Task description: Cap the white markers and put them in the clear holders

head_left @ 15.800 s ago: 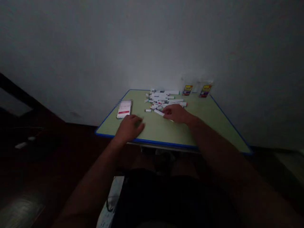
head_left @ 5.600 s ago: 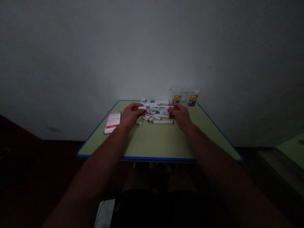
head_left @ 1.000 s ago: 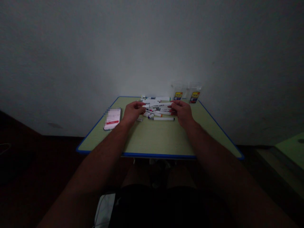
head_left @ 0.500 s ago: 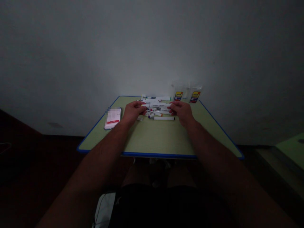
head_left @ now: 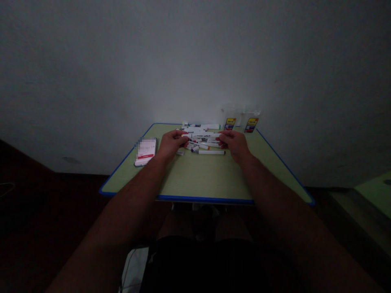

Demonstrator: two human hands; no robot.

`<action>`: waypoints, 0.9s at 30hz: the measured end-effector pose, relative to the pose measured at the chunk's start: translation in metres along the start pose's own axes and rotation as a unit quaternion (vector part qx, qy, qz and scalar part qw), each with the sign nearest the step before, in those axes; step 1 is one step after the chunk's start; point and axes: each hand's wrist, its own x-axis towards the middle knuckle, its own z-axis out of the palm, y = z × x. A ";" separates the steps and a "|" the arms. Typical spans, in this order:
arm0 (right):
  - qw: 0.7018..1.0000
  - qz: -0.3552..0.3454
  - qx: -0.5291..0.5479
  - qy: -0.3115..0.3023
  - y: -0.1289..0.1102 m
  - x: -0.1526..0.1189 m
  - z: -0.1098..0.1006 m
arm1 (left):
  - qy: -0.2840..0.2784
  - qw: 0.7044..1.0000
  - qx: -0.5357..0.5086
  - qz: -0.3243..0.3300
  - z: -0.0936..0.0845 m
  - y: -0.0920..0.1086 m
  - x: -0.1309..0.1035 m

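Note:
Between my two hands a white marker lies crosswise, level, over a pile of other markers. My left hand is closed on its left end, thumb and fingers pinching. Its right end sits in the pinch of my right hand. Around and below it lie several white markers with coloured ends. A single white marker with a dark end rests in front of the pile, and a small loose cap is beside its left end. More white markers lie behind, near the wall.
A phone with a lit screen lies at the table's left. Two clear plastic cases with yellow and red labels stand at the back right against the wall. The light green table has a blue edge.
Almost nothing differs. Both hands keep the same hold on the marker, and the view has shifted only very slightly.

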 end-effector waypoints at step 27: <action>0.999 0.026 0.012 -0.030 -0.002 -0.004 -0.001 | -0.002 0.999 0.035 0.021 -0.003 -0.006 0.000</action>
